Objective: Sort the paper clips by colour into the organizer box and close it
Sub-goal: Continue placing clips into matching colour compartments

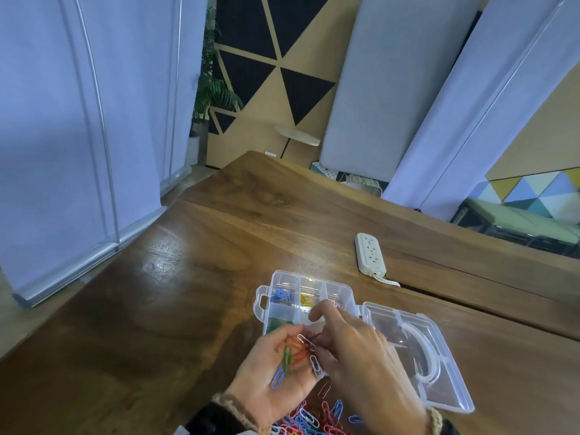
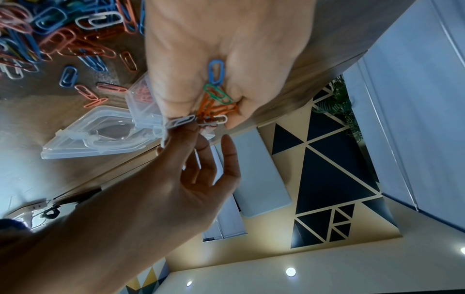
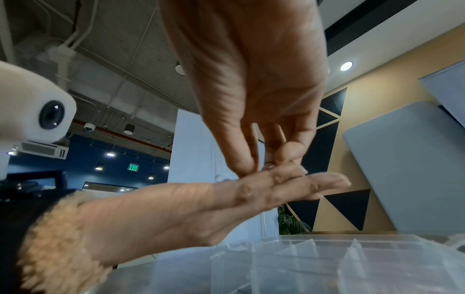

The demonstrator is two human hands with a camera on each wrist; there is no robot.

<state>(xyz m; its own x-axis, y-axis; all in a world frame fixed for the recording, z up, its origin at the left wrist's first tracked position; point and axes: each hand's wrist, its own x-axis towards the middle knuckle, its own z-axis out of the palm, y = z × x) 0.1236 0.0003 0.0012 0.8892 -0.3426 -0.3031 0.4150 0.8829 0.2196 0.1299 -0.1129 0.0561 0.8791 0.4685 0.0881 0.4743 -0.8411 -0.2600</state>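
White clip in progress: we are picking from the cupped left hand point(image 1: 266, 368) over the open organizer box point(image 1: 284, 309).

We are holding a small mixed bunch of paper clips point(image 1: 293, 356) (orange, green, blue, white) in the upturned, loosely curled left palm; the right hand point(image 1: 348, 350) is pinching at a white clip point(image 2: 180, 121) at the bunch's fingertip end, though a firm grip is unclear. The clip's long axis is lying roughly across the right fingertips. The box is sitting just beyond both hands on the table point(image 1: 194, 277), lid point(image 1: 423, 356) swung open to the right; the unsorted pile point(image 1: 314, 419) is lying nearer us.
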